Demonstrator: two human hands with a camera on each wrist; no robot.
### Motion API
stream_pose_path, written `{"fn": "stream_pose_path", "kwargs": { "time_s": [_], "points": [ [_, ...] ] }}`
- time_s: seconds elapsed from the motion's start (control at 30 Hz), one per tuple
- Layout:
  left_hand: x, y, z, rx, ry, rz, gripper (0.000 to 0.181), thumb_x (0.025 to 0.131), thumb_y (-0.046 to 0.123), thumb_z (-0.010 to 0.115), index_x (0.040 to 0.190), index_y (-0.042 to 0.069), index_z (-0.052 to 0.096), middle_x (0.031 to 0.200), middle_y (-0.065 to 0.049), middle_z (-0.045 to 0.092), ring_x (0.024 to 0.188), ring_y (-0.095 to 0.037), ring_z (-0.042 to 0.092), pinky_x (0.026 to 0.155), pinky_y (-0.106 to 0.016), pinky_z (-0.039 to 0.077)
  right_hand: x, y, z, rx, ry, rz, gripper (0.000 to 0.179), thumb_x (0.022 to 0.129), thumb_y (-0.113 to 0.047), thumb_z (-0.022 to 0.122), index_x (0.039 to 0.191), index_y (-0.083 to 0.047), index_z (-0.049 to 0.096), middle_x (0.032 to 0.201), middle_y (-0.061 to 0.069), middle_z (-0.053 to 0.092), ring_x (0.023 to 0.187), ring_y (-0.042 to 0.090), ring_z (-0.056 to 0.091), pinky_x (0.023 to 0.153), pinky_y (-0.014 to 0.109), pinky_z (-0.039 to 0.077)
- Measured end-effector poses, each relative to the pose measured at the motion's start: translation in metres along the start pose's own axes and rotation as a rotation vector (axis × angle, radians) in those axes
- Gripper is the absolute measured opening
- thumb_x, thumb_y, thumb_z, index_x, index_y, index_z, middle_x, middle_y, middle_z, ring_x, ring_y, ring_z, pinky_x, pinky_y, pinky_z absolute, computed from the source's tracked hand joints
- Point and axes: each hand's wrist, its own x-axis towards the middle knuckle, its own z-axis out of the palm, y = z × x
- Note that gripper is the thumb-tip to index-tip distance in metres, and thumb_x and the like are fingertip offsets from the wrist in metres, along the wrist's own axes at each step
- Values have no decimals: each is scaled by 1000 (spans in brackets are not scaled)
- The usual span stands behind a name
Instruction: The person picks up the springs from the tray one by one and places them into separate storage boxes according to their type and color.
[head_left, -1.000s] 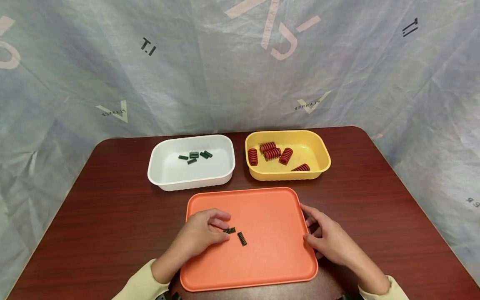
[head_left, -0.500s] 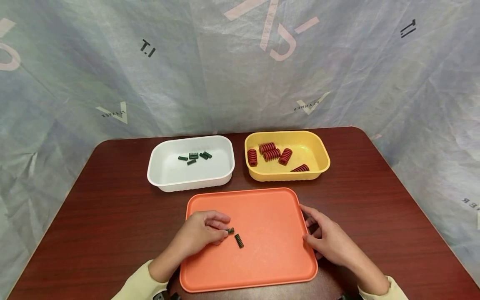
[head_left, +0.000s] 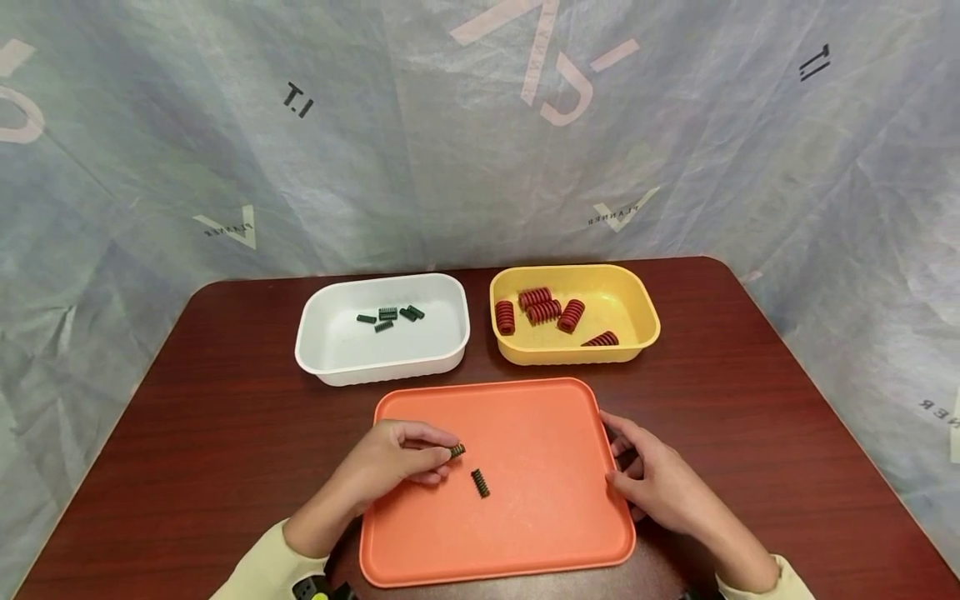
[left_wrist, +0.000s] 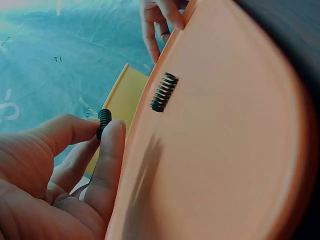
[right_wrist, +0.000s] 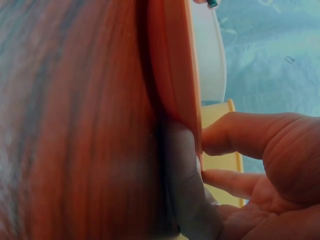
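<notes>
My left hand (head_left: 393, 458) pinches a small dark green coil spring (head_left: 457, 450) between thumb and fingertips, just above the orange tray (head_left: 540, 450). The left wrist view shows that spring (left_wrist: 104, 123) from its side, lifted off the surface. A second small dark green spring (head_left: 480, 483) lies on the tray, a little right of and nearer than the held one. At the tray's right rim, my right hand (head_left: 656, 475) grips the edge. In the right wrist view the thumb and fingers of that hand (right_wrist: 250, 170) lie on both sides of the rim.
Behind the tray, a white bin (head_left: 382, 350) on the left holds several small green springs (head_left: 387, 314). Beside it stands a yellow bin (head_left: 577, 354) with several larger red springs (head_left: 543, 312). All rest on a dark red wooden table (head_left: 225, 417), with a grey sheet (head_left: 450, 150) behind.
My left fingers have closed on one small spring and raised it slightly from the tray. The other spring shifted a little toward me. My right hand has stayed at the rim.
</notes>
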Motion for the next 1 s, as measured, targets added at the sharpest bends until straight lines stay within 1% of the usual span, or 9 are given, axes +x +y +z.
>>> {"fn": "stream_pose_path", "kwargs": {
  "time_s": [0.13, 0.27, 0.37, 0.47, 0.57, 0.67, 0.8, 0.9, 1.0],
  "points": [
    [-1, 4, -4, -19, -4, 12, 27, 95, 3, 74, 119, -10, 71, 104, -24, 74, 81, -20, 74, 77, -35, 64, 0, -1, -1, -11, -3, 19, 74, 93, 4, 68, 158, -8, 35, 111, 19, 52, 74, 23, 68, 46, 36, 59],
    [0, 12, -11, -50, 7, 35, 30, 95, 2, 73, 121, -13, 69, 107, -26, 73, 85, -20, 75, 79, -34, 63, 0, -1, -1, -3, -10, 14, 74, 94, 3, 67, 159, -8, 34, 111, 20, 52, 75, 24, 68, 46, 37, 59],
    [2, 20, -20, -73, 16, 50, 31, 95, 1, 72, 123, -14, 67, 111, -22, 73, 91, -22, 75, 81, -34, 63, 0, 0, -1, -1, -11, 15, 73, 94, 4, 67, 159, -8, 34, 112, 20, 52, 74, 24, 68, 46, 37, 59],
    [6, 31, -31, -87, 22, 64, 30, 96, 1, 70, 122, -13, 68, 112, -15, 74, 95, -23, 75, 83, -33, 63, 0, 0, -1, -2, -12, 12, 73, 94, 3, 67, 159, -8, 34, 112, 20, 52, 74, 24, 68, 46, 37, 59],
    [10, 43, -43, -95, 24, 84, 27, 97, -1, 68, 121, -10, 70, 110, -9, 74, 94, -22, 75, 84, -33, 62, 0, 1, -1, 3, -14, 6, 73, 94, 3, 67, 159, -8, 34, 112, 20, 53, 73, 24, 68, 45, 37, 59],
    [15, 55, -54, -104, 23, 97, 25, 97, -2, 66, 121, -9, 71, 108, -7, 75, 91, -19, 75, 85, -32, 62, 0, 1, -1, 3, -14, 3, 74, 94, 3, 67, 159, -8, 34, 112, 20, 53, 73, 23, 68, 45, 37, 59],
    [22, 70, -66, -96, 27, 83, 25, 98, -2, 66, 122, -7, 71, 103, -7, 75, 89, -17, 75, 86, -30, 61, 0, 2, -2, 8, -14, 0, 73, 95, 4, 66, 159, -8, 33, 112, 20, 53, 72, 23, 69, 46, 38, 60],
    [29, 79, -73, -80, 32, 63, 27, 99, -2, 65, 125, -10, 68, 103, -7, 73, 91, -17, 74, 87, -31, 61, 0, 1, -2, 16, -15, 2, 73, 95, 3, 66, 160, -9, 33, 113, 21, 53, 73, 24, 69, 46, 38, 60],
    [37, 88, -81, -63, 41, 37, 34, 99, -2, 65, 131, -14, 62, 105, -6, 73, 91, -17, 74, 88, -30, 60, 0, 1, -2, 20, -15, 4, 73, 95, 4, 66, 160, -9, 34, 113, 21, 53, 73, 24, 69, 46, 38, 60]
  ]
}}
